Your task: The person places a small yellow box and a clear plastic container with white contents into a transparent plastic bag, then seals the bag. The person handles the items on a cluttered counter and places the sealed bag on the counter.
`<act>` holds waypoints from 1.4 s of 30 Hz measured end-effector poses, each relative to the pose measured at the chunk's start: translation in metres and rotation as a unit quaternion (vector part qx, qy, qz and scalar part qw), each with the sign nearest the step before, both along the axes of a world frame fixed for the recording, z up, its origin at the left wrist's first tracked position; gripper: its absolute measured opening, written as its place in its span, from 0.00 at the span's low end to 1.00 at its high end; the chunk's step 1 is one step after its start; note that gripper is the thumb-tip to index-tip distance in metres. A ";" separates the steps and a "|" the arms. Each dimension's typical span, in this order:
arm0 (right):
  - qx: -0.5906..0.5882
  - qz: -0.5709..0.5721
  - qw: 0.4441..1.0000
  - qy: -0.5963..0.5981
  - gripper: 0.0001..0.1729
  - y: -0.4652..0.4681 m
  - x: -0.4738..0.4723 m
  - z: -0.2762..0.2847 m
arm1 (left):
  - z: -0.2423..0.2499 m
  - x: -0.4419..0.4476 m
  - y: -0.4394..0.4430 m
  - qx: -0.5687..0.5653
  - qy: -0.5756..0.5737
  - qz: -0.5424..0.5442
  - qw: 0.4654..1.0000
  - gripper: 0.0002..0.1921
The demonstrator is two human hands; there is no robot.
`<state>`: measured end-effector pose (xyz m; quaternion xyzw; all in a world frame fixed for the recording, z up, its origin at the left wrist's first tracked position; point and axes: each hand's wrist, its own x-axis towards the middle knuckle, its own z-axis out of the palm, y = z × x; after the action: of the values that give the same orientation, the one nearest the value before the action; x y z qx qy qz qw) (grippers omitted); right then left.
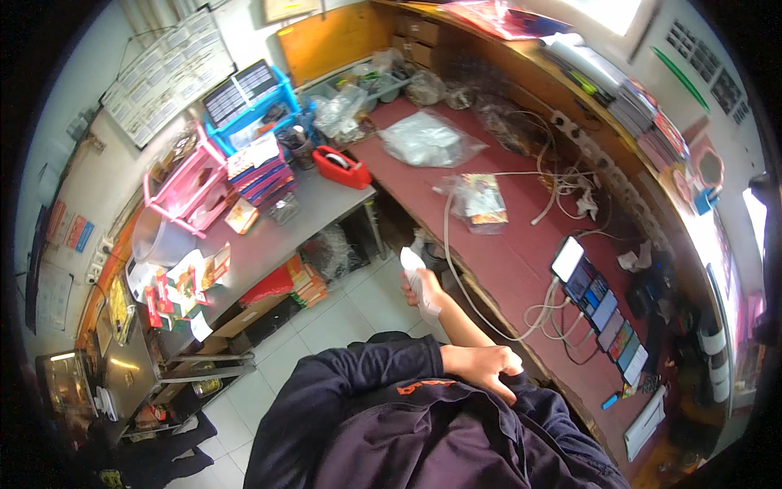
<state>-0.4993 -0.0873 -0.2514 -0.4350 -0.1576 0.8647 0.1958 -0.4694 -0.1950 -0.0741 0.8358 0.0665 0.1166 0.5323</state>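
Note:
My right hand [423, 288] is stretched forward over the gap between the two tables. It is closed around a crumpled white wrapper or tissue [412, 260], whose loose lower end hangs along the wrist; cannot tell its exact material. The right forearm is bare, with the dark sleeve [530, 397] bunched near the elbow. Across my front reaches my left hand [482, 370], its fingers gripping that sleeve. Close to the right hand lies the edge of the maroon-covered table [482, 269].
On the maroon table lie a row of phones [602, 312] with white cables, a plastic-wrapped packet [486, 198] and a clear bag [427, 139]. The grey table [305, 198] holds a red tape dispenser [342, 167], stacked boxes [263, 174], a pink basket [189, 183] and opened cartons [186, 284].

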 end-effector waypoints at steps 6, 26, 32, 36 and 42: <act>0.119 0.065 0.964 -0.230 0.13 0.002 -0.071 -0.111 | -0.012 -0.109 -0.015 -0.125 -0.066 0.191 0.971 0.30; 0.468 0.290 0.513 -0.659 0.24 0.098 -0.062 -0.144 | -0.094 -0.185 0.214 -0.136 -0.286 0.314 0.895 0.14; 0.482 0.299 0.507 -0.649 0.25 0.155 -0.065 -0.137 | -0.093 -0.242 0.262 -0.188 -0.029 0.283 0.940 0.12; 0.490 0.301 0.505 -0.644 0.25 0.170 -0.073 -0.123 | -0.109 -0.239 0.238 -0.244 -0.268 0.332 0.871 0.16; 0.527 0.294 0.503 -0.618 0.25 0.170 -0.108 -0.095 | -0.056 -0.259 0.173 -0.179 -0.103 0.485 0.850 0.20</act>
<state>-0.6076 0.0824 -0.3466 -0.6042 -0.7840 0.1407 -0.0238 -0.7283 -0.0223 -0.1297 0.5711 0.4279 0.4313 0.5521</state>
